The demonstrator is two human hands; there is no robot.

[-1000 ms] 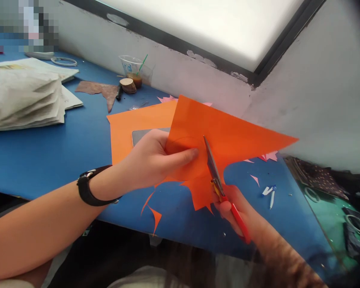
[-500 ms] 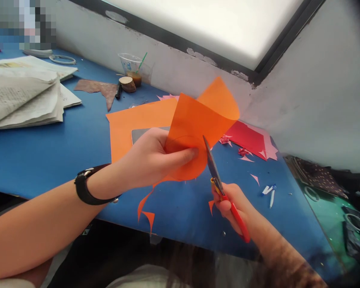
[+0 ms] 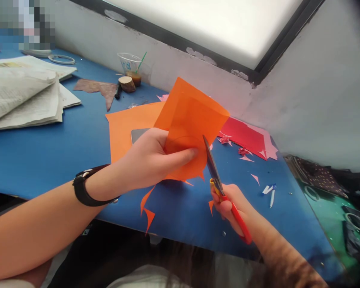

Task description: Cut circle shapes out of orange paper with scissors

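My left hand (image 3: 156, 158) pinches a folded sheet of orange paper (image 3: 195, 114), thumb in front and fingers hidden behind it. A faint curved line runs across the paper above the thumb. My right hand (image 3: 232, 204) is closed round the red handles of a pair of scissors (image 3: 213, 166); a bit of yellow shows near their pivot. Their blades point up, at the right edge of the orange paper. Below the paper, thin orange offcuts (image 3: 148, 218) hang or lie near the table's front edge. Another orange scrap (image 3: 211, 207) is beside my right hand.
A larger orange sheet (image 3: 120, 128) lies behind my left hand with a grey flat object (image 3: 137, 135) on it. Red paper (image 3: 246, 138), pink scraps and white pen-like pieces (image 3: 269, 191) are to the right. Newspapers (image 3: 24, 96), a plastic cup (image 3: 132, 68) and a wood slice (image 3: 127, 84) stand farther back.
The orange paper's upper flap has swung left and now lies closer behind the front layer. The hanging offcuts have shifted slightly. Both hands and the scissors stay nearly in place.
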